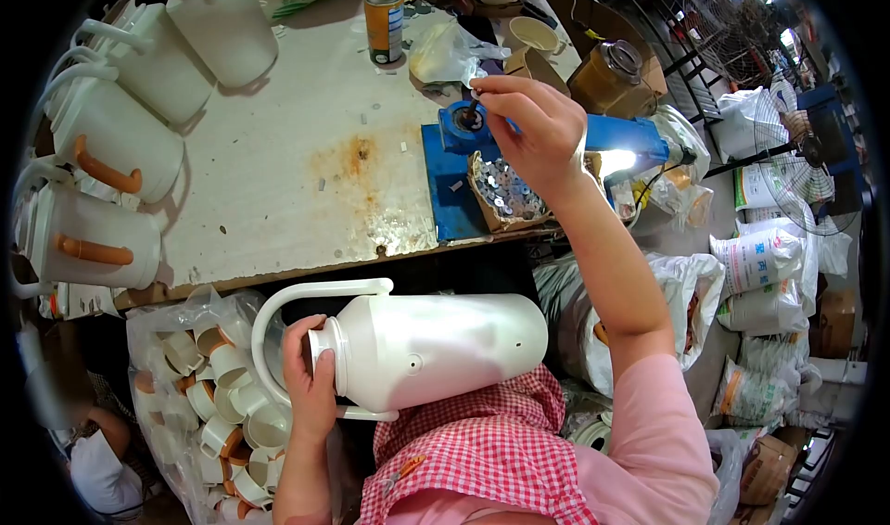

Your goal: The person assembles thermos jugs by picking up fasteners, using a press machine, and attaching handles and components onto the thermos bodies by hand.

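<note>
A white flask body (454, 344) with a curved white handle (278, 304) lies sideways across the lap. My left hand (311, 372) is closed round its neck. Two small holes show in its side. My right hand (533, 121) is raised over the blue machine (431, 177), its thumb and fingers pinched near the round tip; what they hold is too small to name. Below that hand stands a box of small metal pieces (508, 191).
White flasks (116, 135), some with orange handles, stand at the table's left. A spray can (384, 24) and a jar (607, 75) are at the back. Below left is a bag of cups (222, 404). Sacks (765, 256) and a fan lie right; a person (102, 469) is lower left.
</note>
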Motion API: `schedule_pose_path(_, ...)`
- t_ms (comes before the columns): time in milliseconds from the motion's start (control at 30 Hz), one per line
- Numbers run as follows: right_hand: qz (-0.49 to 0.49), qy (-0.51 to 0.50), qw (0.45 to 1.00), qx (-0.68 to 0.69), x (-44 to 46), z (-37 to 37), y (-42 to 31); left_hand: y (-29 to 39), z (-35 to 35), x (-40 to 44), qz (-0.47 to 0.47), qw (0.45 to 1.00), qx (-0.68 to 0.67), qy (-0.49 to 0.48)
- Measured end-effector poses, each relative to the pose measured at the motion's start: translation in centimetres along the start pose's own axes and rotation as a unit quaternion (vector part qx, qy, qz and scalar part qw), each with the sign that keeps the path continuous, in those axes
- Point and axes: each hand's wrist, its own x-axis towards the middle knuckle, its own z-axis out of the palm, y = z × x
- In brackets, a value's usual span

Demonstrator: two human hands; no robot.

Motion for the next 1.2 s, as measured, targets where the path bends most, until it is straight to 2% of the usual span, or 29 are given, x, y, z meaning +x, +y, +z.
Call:
schedule_pose_path(100,0.005,-0.007,1.0,-0.005,-0.3,-0.4,-0.6,0.5,0.3,0.1,-0.011,1.0,-0.002,0.005)
schedule_pose_path(167,0.11,-0.006,0.993,0.033,-0.5,-1.3,-1.8,1.3,-0.1,0.3,-0.024,1.0,-0.007,0.015)
schedule_pose_path(200,0.114,-0.004,0.993,0.032,-1.1,-1.9,-2.9,1.7,-0.9,0.4,-0.03,0.998,0.022,0.046)
schedule_pose_path(233,0.193,0.033,0.977,0.081,-1.9,-2.9,-4.1,2.0,-1.9,0.6,-0.036,0.995,0.049,0.079)
schedule_pose_path(267,0.269,0.07,0.952,0.129,-2.9,-4.1,-5.4,2.0,-3.6,0.6,-0.013,0.991,0.049,0.12)
schedule_pose_path(300,0.359,0.025,0.916,0.175,-6.1,-5.4,-6.0,1.6,-6.3,0.5,-0.038,0.989,-0.006,0.143)
schedule_pose_path(333,0.428,-0.03,0.869,0.246,-7.5,-6.6,-7.4,2.7,-8.1,0.3,-0.019,0.977,0.081,0.195)
schedule_pose_path(367,0.505,-0.102,0.804,0.296,-8.1,-6.9,-8.7,3.3,-9.2,0.2,-0.042,0.965,0.02,0.259)
schedule_pose_path(400,0.527,-0.148,0.762,0.346,-7.3,-6.6,-10.1,4.4,-10.2,0.4,-0.046,0.966,-0.019,0.256)
schedule_pose_path(433,0.548,-0.156,0.672,0.473,-7.7,-5.4,-11.2,5.3,-10.9,0.9,-0.05,0.966,-0.055,0.249)
schedule_pose_path(467,0.547,-0.192,0.659,0.479,-7.3,-3.9,-11.9,5.5,-11.3,1.7,-0.047,0.966,-0.048,0.248)
schedule_pose_path(500,0.491,-0.13,0.692,0.513,-7.3,-1.4,-12.7,5.5,-11.5,2.9,-0.074,0.956,-0.071,0.274)
schedule_pose_path(533,0.507,-0.103,0.688,0.509,-4.8,-0.8,-12.5,5.8,-11.5,4.0,-0.1,0.943,-0.097,0.301)
schedule_pose_path(567,0.489,-0.097,0.717,0.487,-2.2,-0.7,-11.7,6.3,-11.5,5.2,-0.094,0.944,-0.095,0.302)
schedule_pose_path(633,0.495,-0.07,0.711,0.494,0.1,0.0,-10.1,7.5,-11.4,7.8,-0.08,0.947,-0.2,0.237)
schedule_pose_path(733,0.487,0.016,0.721,0.493,2.3,-1.0,-8.3,8.1,-10.7,12.3,-0.037,0.959,-0.193,0.205)
schedule_pose_path(767,0.477,0.041,0.727,0.492,2.0,-1.2,-7.1,8.6,-9.8,13.7,-0.016,0.968,-0.176,0.177)
schedule_pose_path(833,0.52,0.048,0.725,0.449,0.9,-3.2,-4.7,9.1,-6.7,16.1,0.057,0.984,-0.124,0.112)
schedule_pose_path(900,0.538,0.079,0.735,0.404,-0.7,-5.4,-2.7,10.9,-1.7,18.0,0.042,0.978,-0.176,0.104)
schedule_pose_path(967,0.537,0.119,0.744,0.379,-3.1,-7.2,-0.4,11.0,1.8,19.2,0.039,0.99,-0.094,0.094)
schedule_pose_path(1033,0.534,0.141,0.753,0.357,-5.6,-8.7,1.7,11.0,5.6,19.3,0.081,0.988,-0.11,0.071)
schedule_pose_path(1200,0.531,0.141,0.757,0.352,-9.5,-11.0,4.8,9.2,9.9,19.5,0.109,0.99,-0.084,0.034)
